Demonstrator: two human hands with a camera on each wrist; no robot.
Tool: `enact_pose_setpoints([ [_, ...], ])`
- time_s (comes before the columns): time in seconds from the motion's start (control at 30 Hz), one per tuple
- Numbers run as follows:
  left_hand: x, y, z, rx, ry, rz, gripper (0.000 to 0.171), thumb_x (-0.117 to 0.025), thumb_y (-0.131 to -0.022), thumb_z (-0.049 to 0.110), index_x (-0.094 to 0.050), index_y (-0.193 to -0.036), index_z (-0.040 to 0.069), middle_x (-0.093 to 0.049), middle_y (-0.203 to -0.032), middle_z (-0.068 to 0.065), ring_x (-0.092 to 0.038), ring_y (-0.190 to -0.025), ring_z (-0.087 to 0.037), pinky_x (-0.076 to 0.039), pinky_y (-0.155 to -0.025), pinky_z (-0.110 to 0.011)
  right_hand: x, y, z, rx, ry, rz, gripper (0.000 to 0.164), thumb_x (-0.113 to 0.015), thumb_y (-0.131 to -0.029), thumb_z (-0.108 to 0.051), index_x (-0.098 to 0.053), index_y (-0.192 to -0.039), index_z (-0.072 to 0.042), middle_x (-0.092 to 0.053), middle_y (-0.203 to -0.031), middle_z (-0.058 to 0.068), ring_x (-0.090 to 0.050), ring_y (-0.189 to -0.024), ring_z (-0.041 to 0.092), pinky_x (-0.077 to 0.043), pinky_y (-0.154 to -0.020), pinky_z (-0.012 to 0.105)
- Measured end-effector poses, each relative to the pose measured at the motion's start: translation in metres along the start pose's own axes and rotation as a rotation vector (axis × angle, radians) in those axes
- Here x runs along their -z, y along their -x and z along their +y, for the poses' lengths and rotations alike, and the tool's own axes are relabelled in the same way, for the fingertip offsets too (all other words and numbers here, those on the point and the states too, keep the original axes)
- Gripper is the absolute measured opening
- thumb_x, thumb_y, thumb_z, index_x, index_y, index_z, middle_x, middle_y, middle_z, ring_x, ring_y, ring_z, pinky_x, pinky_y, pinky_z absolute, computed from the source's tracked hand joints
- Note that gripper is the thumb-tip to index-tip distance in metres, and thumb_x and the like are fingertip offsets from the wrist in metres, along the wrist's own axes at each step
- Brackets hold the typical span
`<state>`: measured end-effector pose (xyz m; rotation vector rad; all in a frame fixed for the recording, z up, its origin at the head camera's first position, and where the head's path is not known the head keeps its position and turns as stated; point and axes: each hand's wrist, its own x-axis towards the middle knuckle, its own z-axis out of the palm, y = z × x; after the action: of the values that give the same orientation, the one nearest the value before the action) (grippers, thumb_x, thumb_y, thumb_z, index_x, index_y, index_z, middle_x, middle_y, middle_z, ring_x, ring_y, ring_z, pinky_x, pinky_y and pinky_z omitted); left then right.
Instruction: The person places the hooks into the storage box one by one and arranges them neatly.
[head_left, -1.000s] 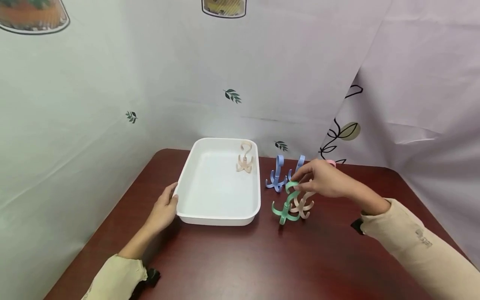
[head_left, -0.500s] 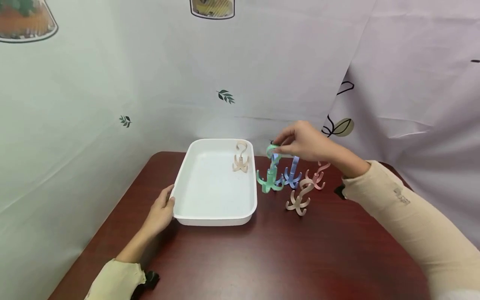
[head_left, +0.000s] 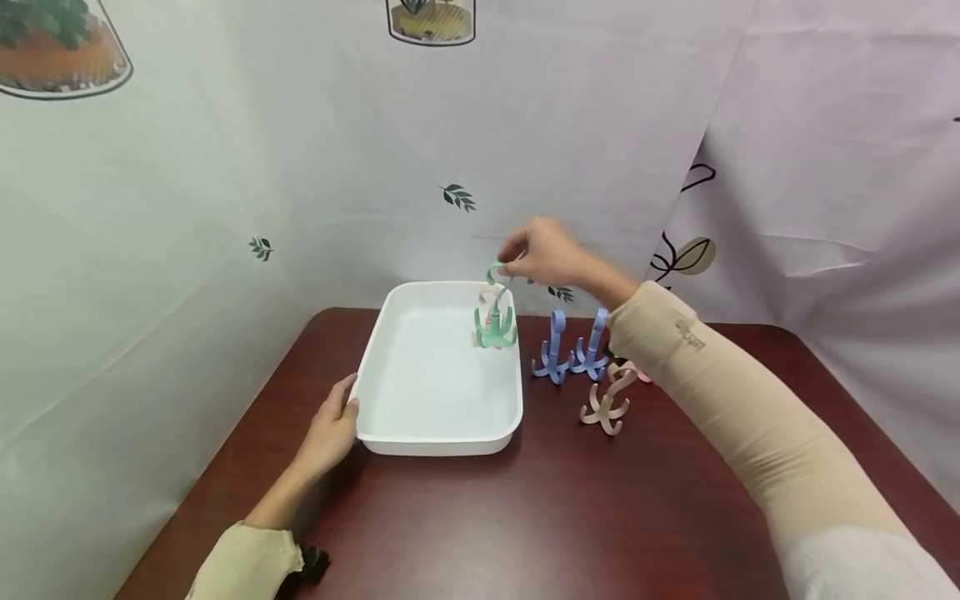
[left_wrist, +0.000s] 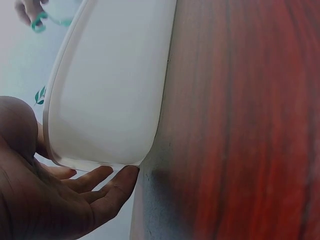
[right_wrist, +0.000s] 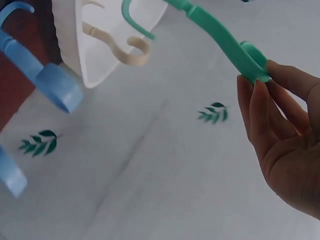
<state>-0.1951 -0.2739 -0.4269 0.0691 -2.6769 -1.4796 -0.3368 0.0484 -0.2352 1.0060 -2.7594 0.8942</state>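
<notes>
My right hand [head_left: 543, 252] pinches the curled top of a green multi-prong hook hanger [right_wrist: 220, 35]. The hanger dangles upright over the back right corner of the white tray [head_left: 435, 446], its prongs pointing down. Behind it, partly covered, a beige hook hanger [right_wrist: 112, 45] stands in that corner. My left hand [head_left: 330, 429] holds the tray's left side, with the thumb at the rim and the fingers against the outer wall [left_wrist: 105, 110].
Right of the tray stand two blue hook hangers [head_left: 555, 350], another beige hook hanger [head_left: 606, 408] and a pink one [head_left: 642, 375], mostly hidden by the right sleeve. The dark red table [head_left: 480, 525] meets a patterned cloth backdrop [head_left: 337, 167] behind.
My right hand has lifted the green hook hanger from beside the other hangers and carried it left and back over the tray. The left hand has stayed on the tray's side.
</notes>
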Motion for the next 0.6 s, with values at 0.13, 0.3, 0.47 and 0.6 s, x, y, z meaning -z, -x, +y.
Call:
enact_pose_setpoints([
  [0.13, -0.001, 0.0, 0.0, -0.005, 0.005, 0.009, 0.05, -0.031, -0.106, 0.009, -0.023, -0.154, -0.003, -0.032, -0.153, -0.031, -0.041, -0.135, -0.045, -0.038, -0.106, -0.057, -0.015, -0.02, 0.005, 0.001, -0.004, 0.018, 0.017, -0.075, -0.088, -0.009, -0.075, -0.101, 0.002, -0.074, -0.098, 0.015, -0.071, -0.081, 0.023, -0.057, -0.063, 0.028],
  [0.3, -0.004, -0.003, -0.001, -0.023, 0.005, 0.011, 0.05, -0.032, -0.106, 0.008, -0.023, -0.153, -0.003, -0.033, -0.152, -0.031, -0.04, -0.135, -0.045, -0.035, -0.108, -0.057, -0.033, -0.037, 0.009, -0.009, -0.005, 0.022, 0.017, -0.074, -0.087, -0.008, -0.075, -0.101, 0.003, -0.074, -0.098, 0.016, -0.071, -0.087, 0.026, -0.057, -0.067, 0.027],
  [0.47, -0.003, -0.002, -0.001, -0.031, 0.006, 0.015, 0.049, -0.032, -0.106, 0.008, -0.023, -0.153, -0.004, -0.035, -0.151, -0.031, -0.041, -0.135, -0.045, -0.035, -0.108, -0.058, -0.05, -0.053, 0.009, -0.018, -0.021, 0.028, 0.015, -0.074, -0.088, -0.006, -0.074, -0.1, 0.003, -0.074, -0.098, 0.015, -0.07, -0.087, 0.024, -0.057, -0.072, 0.028],
  [0.6, -0.003, 0.0, -0.001, -0.026, 0.001, 0.018, 0.05, -0.032, -0.106, 0.009, -0.023, -0.153, -0.003, -0.035, -0.151, -0.031, -0.04, -0.135, -0.045, -0.035, -0.108, -0.058, -0.064, -0.064, 0.013, -0.023, -0.018, 0.042, 0.015, -0.074, -0.088, -0.005, -0.073, -0.101, 0.004, -0.073, -0.098, 0.016, -0.069, -0.09, 0.024, -0.056, -0.078, 0.029],
])
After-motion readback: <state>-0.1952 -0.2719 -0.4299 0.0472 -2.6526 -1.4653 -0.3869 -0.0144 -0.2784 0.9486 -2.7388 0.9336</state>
